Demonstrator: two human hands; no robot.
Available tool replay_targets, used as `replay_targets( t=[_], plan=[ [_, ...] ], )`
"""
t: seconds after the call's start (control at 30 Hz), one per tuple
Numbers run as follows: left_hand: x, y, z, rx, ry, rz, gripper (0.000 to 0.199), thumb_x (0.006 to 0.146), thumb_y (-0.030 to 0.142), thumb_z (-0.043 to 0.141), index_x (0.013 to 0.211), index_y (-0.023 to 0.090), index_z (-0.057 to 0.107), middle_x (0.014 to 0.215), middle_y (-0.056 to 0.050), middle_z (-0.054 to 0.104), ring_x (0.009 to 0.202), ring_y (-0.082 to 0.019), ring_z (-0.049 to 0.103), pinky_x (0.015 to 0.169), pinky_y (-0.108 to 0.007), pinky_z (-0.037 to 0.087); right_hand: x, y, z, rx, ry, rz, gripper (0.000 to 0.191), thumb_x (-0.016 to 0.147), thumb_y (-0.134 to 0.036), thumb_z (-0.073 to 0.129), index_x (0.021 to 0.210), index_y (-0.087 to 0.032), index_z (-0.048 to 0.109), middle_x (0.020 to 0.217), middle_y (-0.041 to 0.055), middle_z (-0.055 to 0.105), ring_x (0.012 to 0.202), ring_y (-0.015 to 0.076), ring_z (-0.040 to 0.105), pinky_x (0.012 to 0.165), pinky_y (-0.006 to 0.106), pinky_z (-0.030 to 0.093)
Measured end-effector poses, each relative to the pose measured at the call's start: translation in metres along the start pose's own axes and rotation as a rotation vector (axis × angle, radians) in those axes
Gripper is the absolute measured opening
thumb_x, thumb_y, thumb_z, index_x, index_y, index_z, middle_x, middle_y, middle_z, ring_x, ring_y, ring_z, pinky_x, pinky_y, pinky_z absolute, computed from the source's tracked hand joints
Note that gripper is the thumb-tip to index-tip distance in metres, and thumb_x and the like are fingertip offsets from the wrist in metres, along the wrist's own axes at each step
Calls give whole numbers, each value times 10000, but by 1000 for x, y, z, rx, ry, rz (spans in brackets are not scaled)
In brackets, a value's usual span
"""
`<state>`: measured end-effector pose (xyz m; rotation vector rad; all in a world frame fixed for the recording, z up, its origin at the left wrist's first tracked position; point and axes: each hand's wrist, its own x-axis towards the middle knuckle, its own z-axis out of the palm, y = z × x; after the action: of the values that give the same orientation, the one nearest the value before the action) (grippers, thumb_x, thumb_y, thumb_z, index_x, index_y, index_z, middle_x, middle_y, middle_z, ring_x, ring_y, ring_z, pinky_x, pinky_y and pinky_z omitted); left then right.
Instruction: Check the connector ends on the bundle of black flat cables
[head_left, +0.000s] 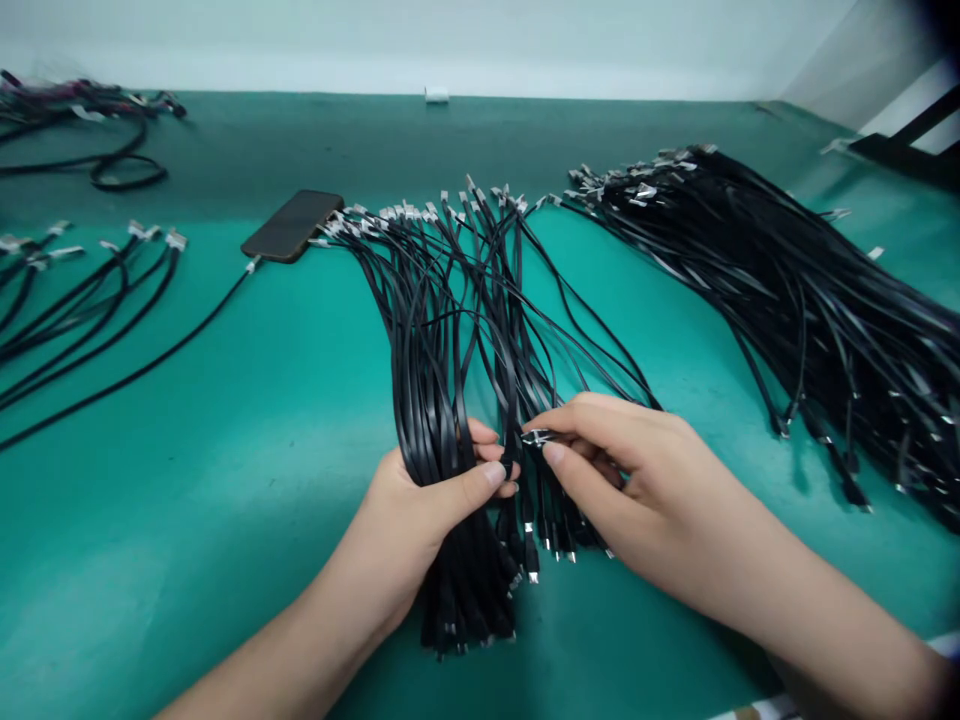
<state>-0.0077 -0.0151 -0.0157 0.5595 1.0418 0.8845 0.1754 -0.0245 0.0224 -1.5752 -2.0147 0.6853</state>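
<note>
I'm on the head view, and here we go: the left hand [405, 530] is clamped around a thick bundle of flat black cables [450, 400], its fingers [487, 460] curled behind and the thumb pressed across the front. The right hand [630, 490] sits just beside it at three o'clock, thumb and forefinger pinching a small metal connector [536, 437] at the bundle's edge. More connector ends dangle below both hands at six o'clock. Up at ten o'clock, a dark smartphone [292, 225] lies on the green worktop [187, 560], a black cable leading from it. A big heap of black cables [787, 300] fills two o'clock, loose cables [75, 320] lie at nine, and a tangle of dark wires [90, 130] sits at eleven.
</note>
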Motion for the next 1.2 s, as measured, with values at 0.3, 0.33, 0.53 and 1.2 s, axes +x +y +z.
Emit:
replay_targets(
  t=[0.3,0.33,0.53,1.2],
  plan=[
    [-1,0,-2,23,-31,7,215,746,182,860,916,204,730,819,33,751,757,-108,729,735,-179,578,-2,3,-6,25,-33,-65,151,933,-134,588,964,-215,712,737,-43,738,588,89,652,520,197,455],
    [-1,0,-2,22,-36,10,211,751,185,856,918,207,729,814,35,748,755,-105,725,733,-177,575,-2,3,-6,23,-35,-78,151,938,-137,589,971,-217,713,748,-44,739,593,86,650,544,200,464],
    [0,-1,-2,40,-40,14,188,768,195,845,915,226,732,821,47,745,774,-104,721,743,-178,568,-2,6,-3,28,-52,-72,144,952,-158,589,971,-217,720,783,-31,749,614,98,658,562,217,466],
    [1,-1,-2,33,-6,2,216,718,187,876,887,204,744,819,35,752,734,-104,720,724,-186,566,-2,5,-1,8,-60,-134,151,966,-131,583,975,-222,703,853,-23,774,690,112,702,622,220,492]
  ],
)
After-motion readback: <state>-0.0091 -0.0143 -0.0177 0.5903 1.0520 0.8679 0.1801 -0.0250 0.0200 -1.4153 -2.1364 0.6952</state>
